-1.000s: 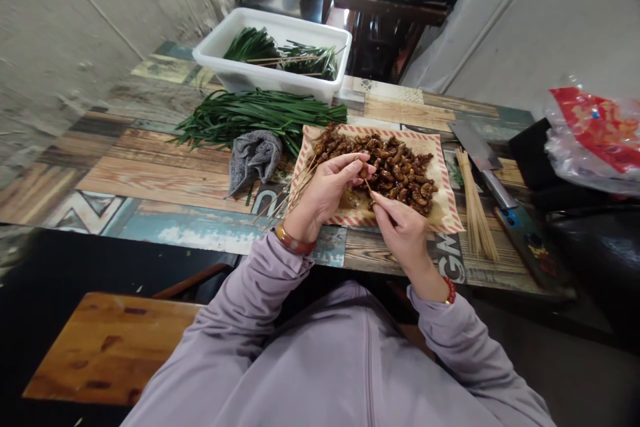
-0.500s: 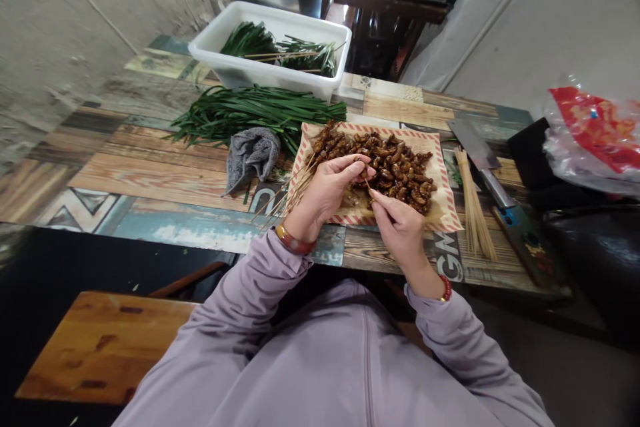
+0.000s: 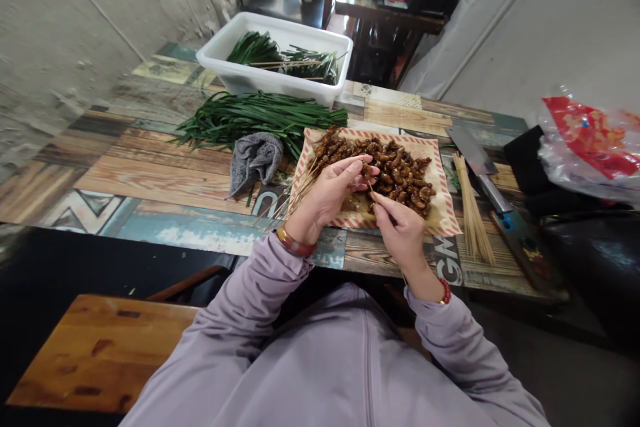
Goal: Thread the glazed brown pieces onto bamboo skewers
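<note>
My left hand (image 3: 333,193) is closed in a pinch on a glossy brown piece, which looks like an insect pupa. My right hand (image 3: 403,227) grips a thin bamboo skewer (image 3: 371,187), whose upper end meets that piece. Both hands are over a pile of similar brown pupae (image 3: 400,177) on a sheet of paper (image 3: 443,203) with a red-striped border. Filled skewers (image 3: 327,145) lie at the left of the sheet, their bare sticks pointing toward me. A bundle of bare bamboo skewers (image 3: 473,213) rests to the right of the paper.
Long green chives (image 3: 260,117) and a grey cloth (image 3: 255,157) lie left of the paper. Behind them stands a white plastic tub (image 3: 280,83) with skewered greens. A cleaver (image 3: 483,170) and a plastic bag (image 3: 595,140) are on the right. A wooden stool (image 3: 100,353) stands lower left.
The view has shifted slightly, so the table items appear a little lower. My hands keep the same hold, and the brown piece between my left fingers shows more clearly on the skewer's end.
</note>
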{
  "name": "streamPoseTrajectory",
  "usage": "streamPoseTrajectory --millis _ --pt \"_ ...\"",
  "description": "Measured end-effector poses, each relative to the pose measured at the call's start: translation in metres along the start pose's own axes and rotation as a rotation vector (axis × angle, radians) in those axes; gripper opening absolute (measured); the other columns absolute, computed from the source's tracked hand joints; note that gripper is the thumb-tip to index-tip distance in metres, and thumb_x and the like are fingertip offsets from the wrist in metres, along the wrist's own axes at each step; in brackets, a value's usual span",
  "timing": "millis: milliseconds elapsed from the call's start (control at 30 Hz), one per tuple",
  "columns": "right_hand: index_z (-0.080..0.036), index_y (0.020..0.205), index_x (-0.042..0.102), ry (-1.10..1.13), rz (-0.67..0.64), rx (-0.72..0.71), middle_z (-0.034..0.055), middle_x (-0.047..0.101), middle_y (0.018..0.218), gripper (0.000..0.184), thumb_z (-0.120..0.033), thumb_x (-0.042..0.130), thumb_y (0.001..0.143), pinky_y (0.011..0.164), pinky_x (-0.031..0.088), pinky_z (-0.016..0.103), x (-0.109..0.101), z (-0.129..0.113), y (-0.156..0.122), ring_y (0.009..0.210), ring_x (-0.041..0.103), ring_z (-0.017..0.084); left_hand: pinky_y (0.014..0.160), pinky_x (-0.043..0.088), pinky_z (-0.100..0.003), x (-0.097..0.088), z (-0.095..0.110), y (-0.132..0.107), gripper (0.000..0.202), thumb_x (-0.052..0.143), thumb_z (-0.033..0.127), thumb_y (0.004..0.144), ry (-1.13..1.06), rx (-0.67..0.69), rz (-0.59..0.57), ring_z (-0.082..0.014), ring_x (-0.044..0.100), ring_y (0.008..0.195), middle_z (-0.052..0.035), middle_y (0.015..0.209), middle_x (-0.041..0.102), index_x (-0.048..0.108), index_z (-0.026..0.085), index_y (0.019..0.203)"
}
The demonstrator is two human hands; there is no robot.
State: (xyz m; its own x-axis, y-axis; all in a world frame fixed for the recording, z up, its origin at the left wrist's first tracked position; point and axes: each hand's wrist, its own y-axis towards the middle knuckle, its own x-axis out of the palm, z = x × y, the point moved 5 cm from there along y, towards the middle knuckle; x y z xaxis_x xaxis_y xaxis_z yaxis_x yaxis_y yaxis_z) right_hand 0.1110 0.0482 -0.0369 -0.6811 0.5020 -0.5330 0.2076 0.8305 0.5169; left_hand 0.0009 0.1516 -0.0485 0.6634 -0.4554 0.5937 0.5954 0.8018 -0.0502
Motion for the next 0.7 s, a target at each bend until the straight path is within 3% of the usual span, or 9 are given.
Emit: streamPoseTrajectory --millis 300,700 --pt "-0.023 0.107 0.073 0.004 -0.007 -0.008 0.0047 0.075 0.103 0.026 -0.023 0.054 0.09 0.087 0.058 0.033 0.0016 0.001 -0.0002 0.093 0.072 0.019 0.077 0.045 -0.023 0.002 0.0017 -0.0002 0.026 0.066 0.039 0.082 0.04 0.068 -0.033 -0.0128 0.064 0.084 -0.0047 0.087 0.069 0.069 0.017 0.094" --pt "-0.023 0.108 0.073 0.026 -0.019 0.011 0.0052 0.075 0.104 0.027 -0.024 0.052 0.09 0.088 0.058 0.036 0.0055 -0.0005 0.0038 0.093 0.072 0.02 0.076 0.045 -0.023 -0.0007 -0.0002 0.0016 0.028 0.068 0.04 0.08 0.048 0.066 0.011 -0.012 0.063 0.079 -0.0053 0.082 0.069 0.069 0.015 0.092"
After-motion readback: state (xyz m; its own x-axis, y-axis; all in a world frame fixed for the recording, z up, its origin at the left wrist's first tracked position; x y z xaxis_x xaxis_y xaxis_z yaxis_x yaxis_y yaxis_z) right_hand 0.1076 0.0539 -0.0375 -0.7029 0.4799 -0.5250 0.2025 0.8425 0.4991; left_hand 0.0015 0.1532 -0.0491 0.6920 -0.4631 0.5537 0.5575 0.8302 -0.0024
